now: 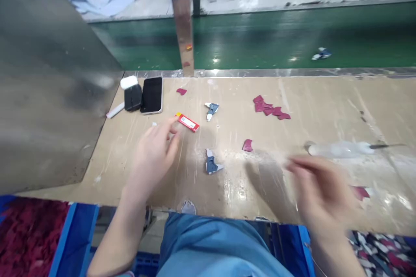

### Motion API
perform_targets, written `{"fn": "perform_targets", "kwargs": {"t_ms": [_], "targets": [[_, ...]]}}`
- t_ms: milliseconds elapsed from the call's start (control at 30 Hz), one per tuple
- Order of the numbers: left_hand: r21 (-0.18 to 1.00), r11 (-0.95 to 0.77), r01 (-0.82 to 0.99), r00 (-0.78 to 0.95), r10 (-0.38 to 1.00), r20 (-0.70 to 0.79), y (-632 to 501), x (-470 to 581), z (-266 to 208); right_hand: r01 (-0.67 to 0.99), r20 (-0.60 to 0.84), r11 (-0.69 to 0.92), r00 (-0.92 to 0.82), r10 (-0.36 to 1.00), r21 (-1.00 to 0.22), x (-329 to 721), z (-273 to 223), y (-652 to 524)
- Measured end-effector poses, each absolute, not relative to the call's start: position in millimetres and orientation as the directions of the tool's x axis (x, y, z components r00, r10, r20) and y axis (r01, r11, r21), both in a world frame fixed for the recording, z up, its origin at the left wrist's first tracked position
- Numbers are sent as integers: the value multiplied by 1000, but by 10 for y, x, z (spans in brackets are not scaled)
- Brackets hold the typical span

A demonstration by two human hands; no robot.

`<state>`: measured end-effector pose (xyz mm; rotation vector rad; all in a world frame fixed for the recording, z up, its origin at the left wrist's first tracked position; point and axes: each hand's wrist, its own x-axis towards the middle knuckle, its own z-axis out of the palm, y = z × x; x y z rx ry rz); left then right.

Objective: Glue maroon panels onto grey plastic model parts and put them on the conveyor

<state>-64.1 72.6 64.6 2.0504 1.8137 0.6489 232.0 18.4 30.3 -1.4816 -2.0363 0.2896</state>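
Note:
My left hand point(157, 149) is over the left part of the bench, thumb apart from the half-bent fingers. Its index fingertip is at the yellow end of a small red stick-shaped item point(188, 122) with a white label; whether they touch I cannot tell. My right hand point(320, 186) is smeared by motion, in front of a clear bottle point(339, 149) with a thin dark nozzle. Between my hands lie a grey-blue and white cut piece point(212, 162) and a maroon piece point(247, 145). Farther back are another grey-blue piece point(212, 111) and a row of overlapping maroon pieces point(268, 107).
A phone point(152, 95), a black case point(133, 98) and a white case point(129, 82) sit back left, beside a metal panel point(52, 78). Behind the bench runs a green belt point(260, 39) carrying one piece. Blue bins point(73, 242) of cut pieces stand below the front edge.

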Motion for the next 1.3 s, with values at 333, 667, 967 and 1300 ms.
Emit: {"fn": "perform_targets", "kwargs": {"t_ms": [333, 667, 967, 1300], "targets": [[636, -53, 769, -24, 993, 112, 286, -813, 732, 782, 8, 423, -473, 881, -458, 757, 607, 1700], [526, -585, 618, 758, 622, -199, 1126, 528, 1041, 544, 123, 78, 47, 991, -835, 2562, 680, 143], [719, -505, 478, 749, 662, -33, 1357, 2194, 524, -40, -191, -192, 418, 888, -981, 2973, 161, -1011], [938, 204, 282, -273, 954, -126, -709, -1178, 262, 217, -172, 17, -818, 549, -976, 1154, -478, -517]]}}
